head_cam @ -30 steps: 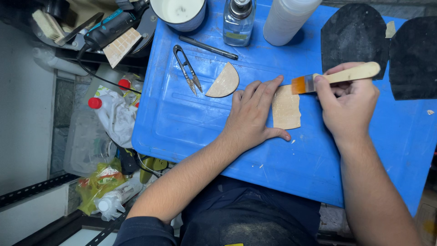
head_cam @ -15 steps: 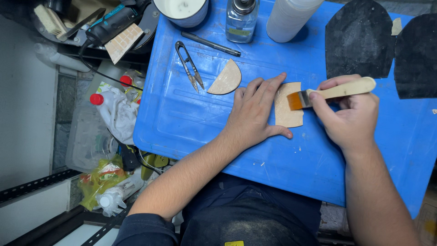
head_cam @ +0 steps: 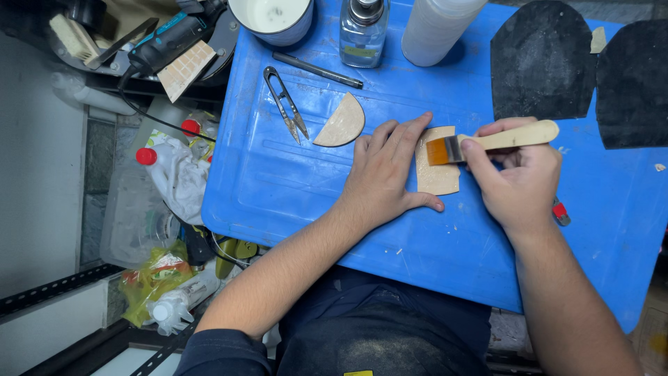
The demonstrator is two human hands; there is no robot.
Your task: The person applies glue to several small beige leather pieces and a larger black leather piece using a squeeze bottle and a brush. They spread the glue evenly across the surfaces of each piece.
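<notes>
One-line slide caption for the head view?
Left hand pins a tan piece while right hand brushes it.

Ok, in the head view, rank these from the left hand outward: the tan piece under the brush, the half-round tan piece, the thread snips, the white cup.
1. Tan piece: touching the left hand, on its right.
2. Half-round tan piece: just up-left of the fingers.
3. Thread snips: farther left.
4. White cup: top edge of the blue board.

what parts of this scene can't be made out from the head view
- Tan leather piece: its left edge lies under the left hand.
- Brush: the middle of the handle is hidden by the right hand.
- White cup, clear bottle, white bottle: tops cut off by the upper edge.
- Small red object: mostly behind the right hand, too small to identify.
</notes>
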